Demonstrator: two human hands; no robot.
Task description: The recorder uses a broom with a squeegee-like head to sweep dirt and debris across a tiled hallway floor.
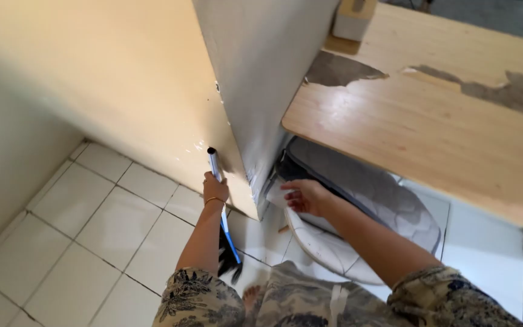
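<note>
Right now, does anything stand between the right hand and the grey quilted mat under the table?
Nothing visible does. The right hand hovers open just in front of the grey quilted mat, beside the cabinet corner. The left hand holds the broom handle, away to the side.

Left hand point(215, 189) around a blue-and-white broom handle point(218, 181) (upright), right hand point(307, 196) open over a grey cushion point(388, 200).

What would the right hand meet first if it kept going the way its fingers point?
Probably the lower corner of the grey cabinet: the right hand is open, fingers aimed left at it above the grey cushion. How near the two are is unclear.
</note>
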